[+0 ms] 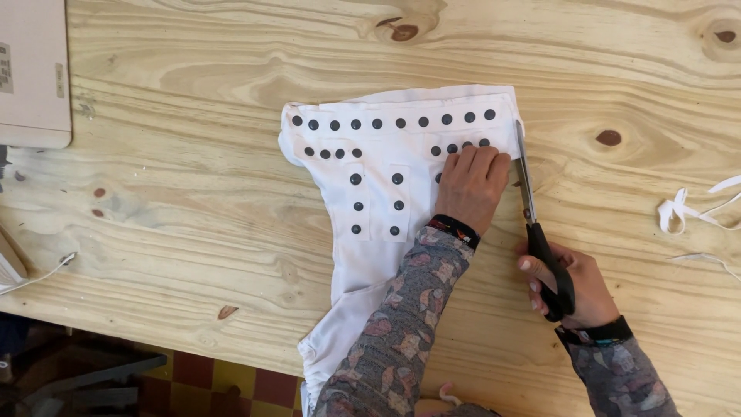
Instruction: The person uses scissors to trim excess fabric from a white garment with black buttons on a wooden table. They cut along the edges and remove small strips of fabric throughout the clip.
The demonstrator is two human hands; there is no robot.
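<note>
Trimming looks well under way, judging by the head view: the scissors [532, 208] run along the right edge of the white cloth [386, 177] on the worktop [193, 193], blade tips near its top corner, and cut strips [683, 212] lie off to the right. The right hand [575, 286] has its grip closed round the black handles, blades nearly shut. The left hand [472, 185] lies flat and open, pressing the cloth just beside the blades.

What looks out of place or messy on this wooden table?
Thin white fabric strips lie tangled loose at the table's right edge, apart from the white cloth piece with dark round snaps. That cloth's lower end hangs over the pale wooden table front edge. Nothing looks spilled or broken.
</note>
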